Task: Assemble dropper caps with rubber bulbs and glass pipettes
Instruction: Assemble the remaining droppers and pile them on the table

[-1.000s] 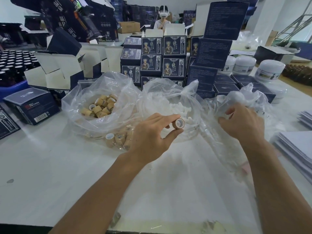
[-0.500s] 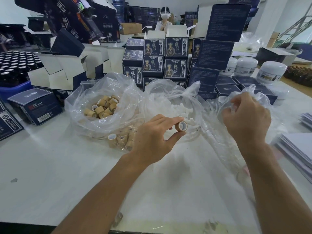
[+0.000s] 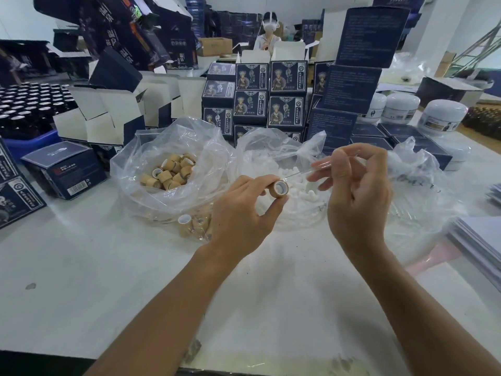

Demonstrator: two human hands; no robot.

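Observation:
My left hand (image 3: 244,215) pinches a tan dropper cap (image 3: 280,189) between thumb and forefinger, its open end facing me. My right hand (image 3: 357,191) holds a clear glass pipette (image 3: 311,170) between thumb and fingers; its thin tip points left and sits just above the cap. Behind the hands lies an open plastic bag of white rubber bulbs (image 3: 295,196). Left of it, another clear bag holds several tan caps (image 3: 169,173), with a few more caps (image 3: 189,225) under the plastic at its front. A third clear bag (image 3: 423,191) lies to the right; its contents are hard to make out.
Stacked dark blue printed boxes (image 3: 271,96) and open cartons stand behind the bags. White jars (image 3: 439,116) sit at the back right, dark bottles in a blue crate (image 3: 24,107) at the far left. A paper stack (image 3: 482,240) lies at the right edge. A person sits far back.
My right hand has come out of the right-hand bag with a glass pipette and moved left toward the cap. My left hand has lifted the cap slightly.

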